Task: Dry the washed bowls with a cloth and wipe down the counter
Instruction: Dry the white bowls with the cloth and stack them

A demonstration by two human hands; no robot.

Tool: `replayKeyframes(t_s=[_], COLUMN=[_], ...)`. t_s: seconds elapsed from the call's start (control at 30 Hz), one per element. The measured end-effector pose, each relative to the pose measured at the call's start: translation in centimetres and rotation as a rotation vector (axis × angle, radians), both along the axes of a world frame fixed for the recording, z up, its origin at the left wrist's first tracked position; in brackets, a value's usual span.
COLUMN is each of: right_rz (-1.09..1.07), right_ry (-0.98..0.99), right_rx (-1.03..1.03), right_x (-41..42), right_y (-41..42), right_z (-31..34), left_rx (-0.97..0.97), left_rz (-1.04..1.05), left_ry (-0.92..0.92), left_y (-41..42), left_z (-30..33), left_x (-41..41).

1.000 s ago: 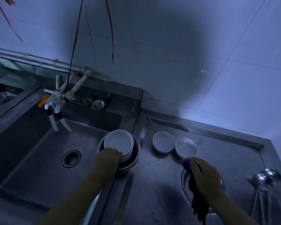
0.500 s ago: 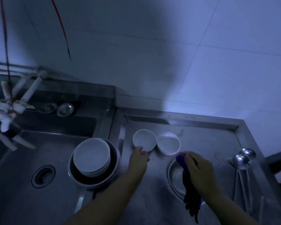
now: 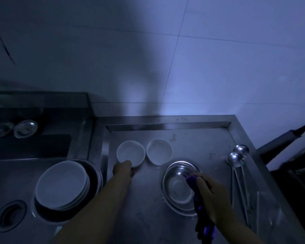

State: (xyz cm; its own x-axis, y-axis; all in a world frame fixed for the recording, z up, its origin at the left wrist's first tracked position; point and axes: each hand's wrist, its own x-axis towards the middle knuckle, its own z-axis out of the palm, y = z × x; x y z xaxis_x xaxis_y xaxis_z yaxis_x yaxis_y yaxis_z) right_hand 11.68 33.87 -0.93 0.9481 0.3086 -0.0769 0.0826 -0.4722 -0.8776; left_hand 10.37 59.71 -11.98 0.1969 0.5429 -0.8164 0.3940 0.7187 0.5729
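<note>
Left hand [image 3: 122, 169] grips near rim of left white bowl [image 3: 130, 153] on counter [image 3: 192, 138]; right hand [image 3: 212, 194] clutches purple cloth [image 3: 198, 205] over steel bowl [image 3: 178, 185], to bowl's right.

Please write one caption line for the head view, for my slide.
Left hand takes a small white bowl; right hand holds a purple cloth.

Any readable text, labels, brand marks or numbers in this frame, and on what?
None. The white bowls, steel bowl, ladles, purple cloth, counter and wall tiles show no lettering; the dim light could hide faint marks.
</note>
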Motion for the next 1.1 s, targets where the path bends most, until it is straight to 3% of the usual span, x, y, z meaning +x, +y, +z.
replayKeyframes(t_s=[0.13,0.23,0.43,0.6,0.77,0.9,1.0,1.1], right_rz=[0.01,0.021,0.087,0.183,0.298,0.37,0.404,0.409], right_ry=[-0.086,-0.091,-0.131,-0.167,-0.215,-0.243,-0.27,-0.272], right_rx=[-0.069,-0.068,-0.029,0.0,0.048,0.134,0.233,0.36], right_x=[0.3,0.6,1.5,2.7,3.6,4.1,3.8,3.5], right_y=[-1.0,-1.5,-2.6,-4.1,-6.7,-8.6,-10.1,-11.2], right_z=[-0.3,-0.4,0.6,1.5,3.4,5.6,7.8,10.0], left_rx=[-0.005,0.071,0.75,1.142,1.495,1.665,1.699,1.528], left_rz=[0.023,-0.133,-0.545,-0.723,-0.756,-0.713,-0.598,-0.438], left_ry=[-0.157,-0.219,-0.107,-0.01,0.053,0.06,0.039,-0.114], left_y=[-1.0,-2.0,-4.5,-7.1,-10.7,-14.1,-16.7,-19.6], left_z=[1.4,3.0,7.3,12.2,17.3,21.2,23.3,24.9], left_x=[-1.6,-3.2,-7.2,-10.0,-12.0,-12.6,-12.5,-12.4])
